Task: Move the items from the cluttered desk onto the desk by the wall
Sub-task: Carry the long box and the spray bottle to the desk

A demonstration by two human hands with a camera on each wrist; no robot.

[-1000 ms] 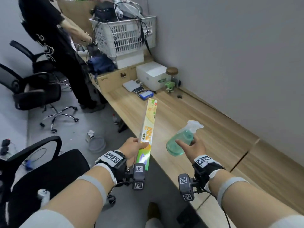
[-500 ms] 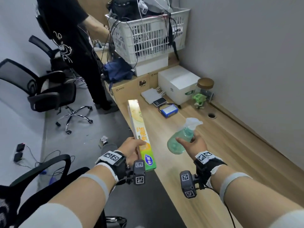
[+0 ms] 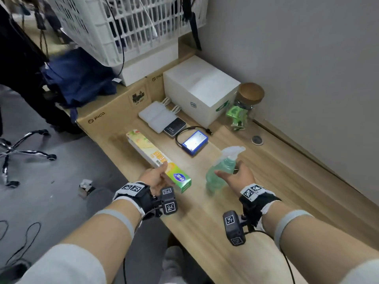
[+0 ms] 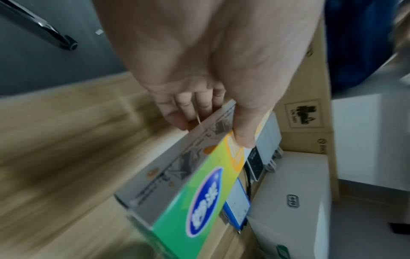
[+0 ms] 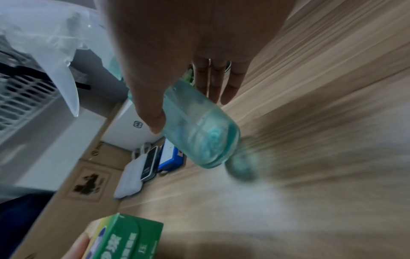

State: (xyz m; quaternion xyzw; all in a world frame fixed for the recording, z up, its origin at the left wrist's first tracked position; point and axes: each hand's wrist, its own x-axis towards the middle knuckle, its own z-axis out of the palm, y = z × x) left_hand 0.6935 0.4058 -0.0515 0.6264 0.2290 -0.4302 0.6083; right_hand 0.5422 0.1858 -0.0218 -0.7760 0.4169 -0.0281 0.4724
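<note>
Head view: since half a second ago both hands have dropped toward the wooden desk (image 3: pixel 287 181) by the wall; the long box (image 3: pixel 158 158), then raised on end, now lies nearly flat at the desk's front edge, and the white crate (image 3: pixel 127 27) and white carton (image 3: pixel 201 89) loom closer. Left hand (image 3: pixel 152 178) grips the box near its green end, thumb on top. Right hand (image 3: pixel 238 177) holds the green spray bottle (image 3: pixel 220 171) upright, thumb across its front, base blurred just over the desk. A blue device (image 3: pixel 194 142) sits between box and bottle, farther back. Left wrist view: thumb (image 4: pixel 244 129) presses the box's printed top face (image 4: pixel 199 196), fingers (image 4: pixel 188 108) curl under the grey side; box tilted over the wood. Right wrist view: thumb (image 5: pixel 150 112) and fingers (image 5: pixel 217 82) pinch the bottle's body (image 5: pixel 199 129) between them; whether the base touches the desk, cannot tell through blur.
</note>
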